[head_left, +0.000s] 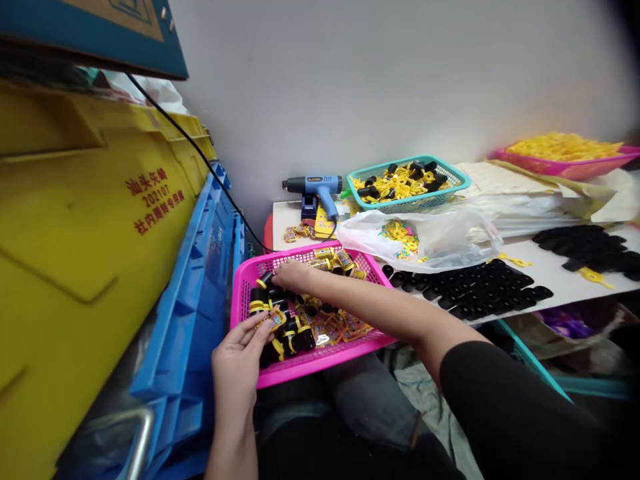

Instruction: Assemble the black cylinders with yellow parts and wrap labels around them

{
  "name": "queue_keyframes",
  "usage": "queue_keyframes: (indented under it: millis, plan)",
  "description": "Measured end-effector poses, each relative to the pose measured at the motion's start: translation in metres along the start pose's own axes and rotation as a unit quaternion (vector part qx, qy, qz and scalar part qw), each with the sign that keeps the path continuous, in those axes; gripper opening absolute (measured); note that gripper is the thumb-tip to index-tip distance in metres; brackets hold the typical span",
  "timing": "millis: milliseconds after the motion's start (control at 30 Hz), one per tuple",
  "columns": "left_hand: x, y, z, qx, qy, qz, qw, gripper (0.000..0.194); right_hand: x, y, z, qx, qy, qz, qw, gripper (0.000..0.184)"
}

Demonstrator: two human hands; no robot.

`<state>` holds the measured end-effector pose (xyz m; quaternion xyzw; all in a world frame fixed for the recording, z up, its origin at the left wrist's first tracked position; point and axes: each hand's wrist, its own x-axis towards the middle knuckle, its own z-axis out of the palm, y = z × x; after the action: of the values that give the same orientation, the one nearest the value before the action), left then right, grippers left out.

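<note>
A pink mesh basket [325, 365] rests at my lap. It holds black cylinders with yellow rings [303, 340], loose printed sleeves [340, 328] and cylinders wrapped in printed film [320, 264]. My left hand [241, 353], over the near left side of the basket, pinches a small yellow-orange printed sleeve [274, 321] between thumb and fingers. My right hand [294, 276] reaches across into the far left part. Its fingertips close on a black cylinder with a yellow ring [265, 279]; the hand itself covers part of the grip.
A blue heat gun [314, 185] stands behind the basket. On the table are a teal basket [410, 200] of yellow and black parts, a plastic bag [450, 240] and rows of black pieces [480, 290]. Yellow and blue crates [185, 287] rise close on the left; a black cable [195, 147] hangs there.
</note>
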<state>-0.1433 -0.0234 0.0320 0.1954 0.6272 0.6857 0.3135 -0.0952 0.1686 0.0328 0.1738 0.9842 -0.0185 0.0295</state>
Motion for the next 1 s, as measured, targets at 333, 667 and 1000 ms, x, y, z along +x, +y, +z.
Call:
queue_keyframes:
  millis: [333, 667, 1000]
  plan:
    - [-0.001, 0.004, 0.001, -0.145, -0.061, -0.072, 0.985, 0.031, -0.079, 0.000, -0.032, 0.424, 0.197, 0.083, 0.880, 0.023]
    - [-0.022, 0.011, 0.029, -0.112, -0.087, -0.081, 0.987, 0.032, -0.164, -0.034, -0.021, 0.750, 0.216, 0.081, 0.620, 0.034]
    - [-0.034, 0.012, 0.041, -0.047, -0.148, -0.059, 0.986, 0.029, -0.187, -0.024, -0.011, 0.691, 0.236, 0.117, 0.673, 0.031]
